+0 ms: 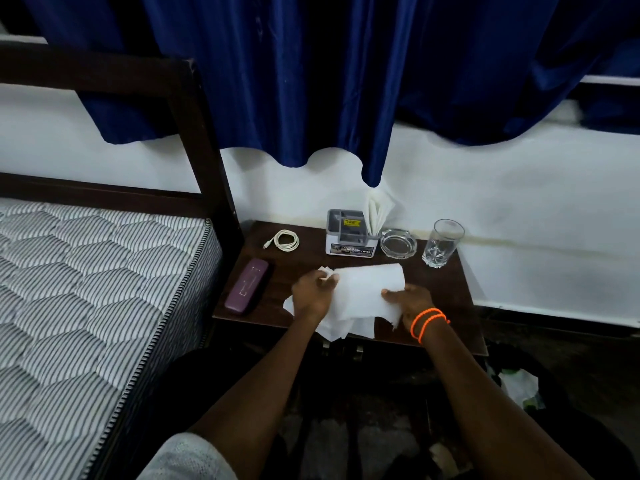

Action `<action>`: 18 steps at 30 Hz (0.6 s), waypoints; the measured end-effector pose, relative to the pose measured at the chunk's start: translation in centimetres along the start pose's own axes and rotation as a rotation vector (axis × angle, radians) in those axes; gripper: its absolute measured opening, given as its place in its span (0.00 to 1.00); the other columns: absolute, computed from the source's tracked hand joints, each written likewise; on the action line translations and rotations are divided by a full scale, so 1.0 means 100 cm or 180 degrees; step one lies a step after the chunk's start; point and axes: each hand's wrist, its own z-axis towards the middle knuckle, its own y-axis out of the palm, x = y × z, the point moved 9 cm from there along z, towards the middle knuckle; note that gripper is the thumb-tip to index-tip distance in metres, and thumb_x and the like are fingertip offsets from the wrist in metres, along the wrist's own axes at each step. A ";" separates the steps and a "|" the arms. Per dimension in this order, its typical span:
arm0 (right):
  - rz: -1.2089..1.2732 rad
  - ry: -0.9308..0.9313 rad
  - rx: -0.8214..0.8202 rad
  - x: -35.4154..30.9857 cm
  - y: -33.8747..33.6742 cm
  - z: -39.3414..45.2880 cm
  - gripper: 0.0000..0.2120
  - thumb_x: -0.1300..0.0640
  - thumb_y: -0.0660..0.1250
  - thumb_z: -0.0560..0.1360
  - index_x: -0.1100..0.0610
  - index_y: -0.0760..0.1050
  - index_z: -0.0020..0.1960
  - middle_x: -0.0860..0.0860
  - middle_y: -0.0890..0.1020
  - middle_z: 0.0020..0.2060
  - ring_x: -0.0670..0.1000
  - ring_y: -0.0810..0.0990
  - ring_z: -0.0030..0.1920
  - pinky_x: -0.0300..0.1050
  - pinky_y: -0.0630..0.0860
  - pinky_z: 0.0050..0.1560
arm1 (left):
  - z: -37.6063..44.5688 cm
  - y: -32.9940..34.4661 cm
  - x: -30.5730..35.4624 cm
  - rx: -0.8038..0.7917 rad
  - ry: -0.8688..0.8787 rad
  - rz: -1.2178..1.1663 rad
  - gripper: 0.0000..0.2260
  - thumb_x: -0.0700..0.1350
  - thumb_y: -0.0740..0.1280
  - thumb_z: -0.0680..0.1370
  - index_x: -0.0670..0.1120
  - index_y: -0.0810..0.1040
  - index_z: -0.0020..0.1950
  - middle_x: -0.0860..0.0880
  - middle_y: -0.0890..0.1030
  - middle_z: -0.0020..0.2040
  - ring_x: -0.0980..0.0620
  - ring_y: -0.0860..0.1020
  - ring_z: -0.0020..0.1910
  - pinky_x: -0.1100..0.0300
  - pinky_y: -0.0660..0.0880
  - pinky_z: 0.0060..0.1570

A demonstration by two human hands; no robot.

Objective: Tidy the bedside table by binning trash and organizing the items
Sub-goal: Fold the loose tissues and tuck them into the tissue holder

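A white sheet of tissue paper (360,292) is spread over the front of the dark wooden bedside table (446,278). My left hand (313,292) pinches its upper left corner and my right hand (410,301), with orange bands at the wrist, grips its right edge. More white paper (332,329) lies under it at the table's front edge. On the table stand a purple case (246,285), a coiled white cable (284,240), a grey organizer box (349,233) with folded napkins (377,211), a glass ashtray (398,242) and a drinking glass (443,242).
A striped mattress (86,289) in a dark bed frame (204,133) borders the table's left side. Blue curtains (311,81) hang above against a white wall. A dark bin bag with white trash (523,386) sits on the floor at the lower right.
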 end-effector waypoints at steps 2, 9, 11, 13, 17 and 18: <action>-0.0014 0.0154 0.0036 0.016 -0.002 0.003 0.08 0.76 0.72 0.68 0.66 0.77 0.41 0.73 0.78 0.57 0.57 0.79 0.39 0.57 0.79 0.47 | 0.001 -0.016 -0.012 0.0095 -0.0065 0.0701 0.12 0.47 0.73 0.76 0.46 0.84 0.58 0.44 0.85 0.57 0.43 0.82 0.58 0.55 0.77 0.58; -0.0193 0.0201 0.0264 0.038 0.014 0.001 0.11 0.76 0.73 0.68 0.63 0.75 0.35 0.74 0.79 0.55 0.53 0.77 0.32 0.48 0.79 0.37 | -0.006 -0.014 -0.031 -0.0251 -0.0351 0.1417 0.20 0.48 0.74 0.71 0.45 0.80 0.62 0.44 0.81 0.63 0.43 0.80 0.63 0.52 0.78 0.59; -0.0295 0.0145 0.0319 0.038 0.019 0.000 0.09 0.74 0.74 0.68 0.64 0.77 0.37 0.71 0.80 0.53 0.53 0.77 0.32 0.44 0.78 0.34 | -0.005 -0.011 -0.031 -0.0274 -0.0389 0.1511 0.20 0.46 0.73 0.71 0.44 0.80 0.61 0.43 0.81 0.63 0.42 0.80 0.62 0.51 0.79 0.58; -0.0405 0.0133 0.0428 0.038 0.019 0.000 0.08 0.72 0.74 0.69 0.70 0.79 0.47 0.67 0.82 0.51 0.56 0.79 0.40 0.46 0.77 0.41 | -0.003 -0.011 -0.033 -0.0260 -0.0426 0.1562 0.20 0.46 0.73 0.71 0.43 0.80 0.61 0.42 0.81 0.62 0.41 0.80 0.62 0.50 0.80 0.57; -0.0637 0.0066 0.0585 0.037 0.020 0.001 0.12 0.66 0.77 0.68 0.67 0.81 0.50 0.59 0.83 0.43 0.56 0.80 0.43 0.47 0.76 0.44 | 0.001 -0.009 -0.036 -0.0302 -0.0515 0.1541 0.22 0.47 0.74 0.72 0.41 0.77 0.64 0.41 0.79 0.65 0.39 0.79 0.64 0.50 0.77 0.59; -0.0705 0.0046 0.0624 0.038 0.020 0.002 0.11 0.64 0.78 0.67 0.66 0.81 0.48 0.59 0.83 0.42 0.56 0.81 0.42 0.48 0.78 0.45 | 0.002 -0.009 -0.036 -0.0315 -0.0540 0.1527 0.22 0.46 0.73 0.72 0.41 0.77 0.64 0.41 0.78 0.65 0.39 0.79 0.64 0.50 0.77 0.60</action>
